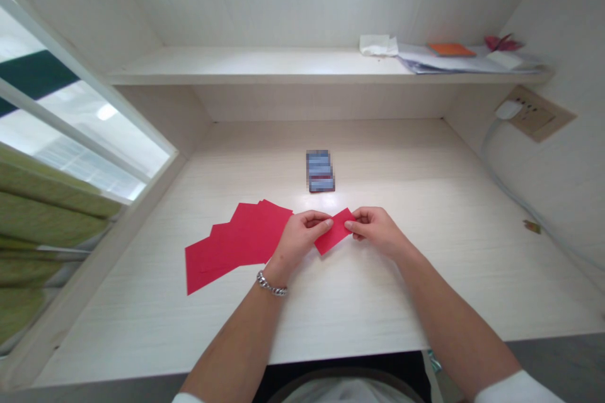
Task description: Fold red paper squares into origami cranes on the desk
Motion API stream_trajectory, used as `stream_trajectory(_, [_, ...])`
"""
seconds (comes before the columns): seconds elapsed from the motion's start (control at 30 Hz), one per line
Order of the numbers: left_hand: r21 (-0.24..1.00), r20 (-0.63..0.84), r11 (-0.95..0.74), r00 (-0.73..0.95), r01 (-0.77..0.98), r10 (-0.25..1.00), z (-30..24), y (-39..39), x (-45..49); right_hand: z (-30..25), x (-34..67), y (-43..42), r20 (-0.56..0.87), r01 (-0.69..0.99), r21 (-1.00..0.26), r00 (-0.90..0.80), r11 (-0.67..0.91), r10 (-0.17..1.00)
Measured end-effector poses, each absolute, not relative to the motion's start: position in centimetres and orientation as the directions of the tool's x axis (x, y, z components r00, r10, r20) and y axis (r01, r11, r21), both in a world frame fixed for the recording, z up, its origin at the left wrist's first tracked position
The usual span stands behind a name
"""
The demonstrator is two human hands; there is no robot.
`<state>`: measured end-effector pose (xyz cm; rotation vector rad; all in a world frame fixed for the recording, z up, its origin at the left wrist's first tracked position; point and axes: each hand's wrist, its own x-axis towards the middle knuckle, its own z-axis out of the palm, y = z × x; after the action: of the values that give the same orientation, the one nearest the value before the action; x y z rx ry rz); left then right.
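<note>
A small folded piece of red paper (333, 234) is held between my two hands, just above the desk (350, 308). My left hand (305, 232) pinches its left side between thumb and fingers. At the upper right corner, my right hand (375, 228) grips it the same way. Several larger sheets of red paper (236, 240) lie fanned out and overlapping on the desk to the left. Part of that pile's right edge is hidden behind my left hand. A silver chain bracelet (271, 284) circles my left wrist.
A phone-like rectangle (321, 171), its face blurred, lies beyond my hands. The shelf (259, 64) above carries white papers, an orange piece (451, 50) and a red folded shape (503, 43). A cable (501, 186) runs down from the right wall socket (539, 114).
</note>
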<state>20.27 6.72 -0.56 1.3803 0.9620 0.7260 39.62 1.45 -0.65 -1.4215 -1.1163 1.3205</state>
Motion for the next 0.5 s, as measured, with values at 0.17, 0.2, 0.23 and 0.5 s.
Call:
stream_trajectory(0.17, [0.985,-0.151,0.091,0.473,0.147,0.868,-0.09,6.45,20.45,-0.57,39.36,1.44,-0.183,0.042,-0.982,0.033,-0.184,0.983])
stream_trajectory(0.2, [0.984,-0.157,0.098,0.473,0.146,0.867,-0.12,6.45,20.48,-0.57,39.26,1.44,-0.175,0.022,-0.984,0.044,-0.177,0.984])
stream_trajectory(0.23, [0.984,-0.162,0.107,0.477,0.14,0.864,-0.16,6.46,20.5,-0.57,39.19,1.43,-0.17,0.007,-0.985,0.054,-0.171,0.984])
stream_trajectory(0.5, [0.986,-0.162,0.126,0.511,0.105,0.844,-0.31,6.32,20.48,-0.47,39.15,1.26,-0.157,0.011,-0.987,0.075,-0.158,0.985])
